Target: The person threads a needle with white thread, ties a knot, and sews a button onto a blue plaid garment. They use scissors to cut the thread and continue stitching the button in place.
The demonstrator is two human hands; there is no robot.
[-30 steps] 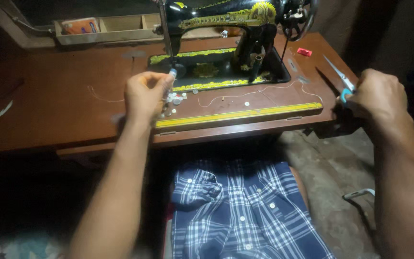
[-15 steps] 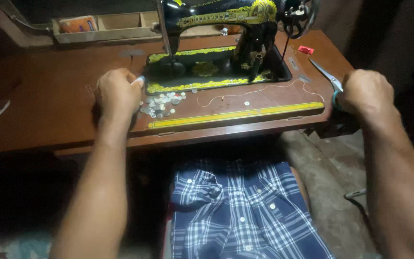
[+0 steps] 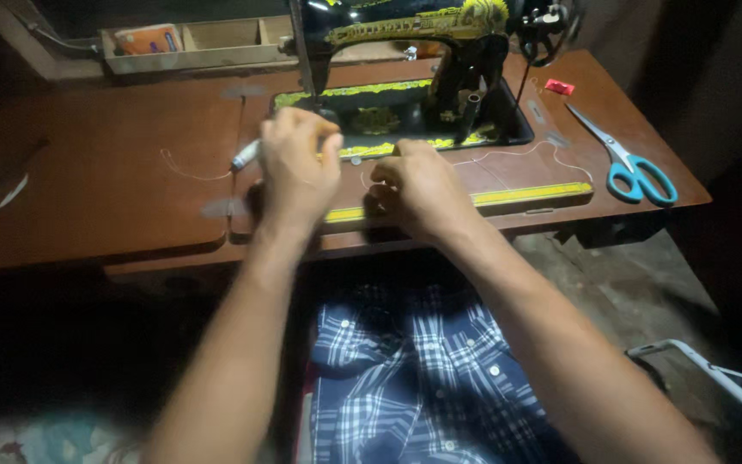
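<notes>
Head view: both hands are low over the front edge of the sewing-machine table [image 3: 113, 198]. The left hand [image 3: 298, 163] is curled shut around a small white spool [image 3: 246, 155], whose tip pokes out to its left. The right hand [image 3: 418, 185] sits just beside it, fingers bent over the pale thread [image 3: 508, 155]; whether it pinches the thread I cannot tell. No stitch shows yet; the plaid shirt [image 3: 422, 369] lies on the lap below the wrists. Well right of the hands lie blue-handled scissors [image 3: 633, 167], untouched. The black machine [image 3: 405, 51] stands just behind the knuckles, crowding them.
</notes>
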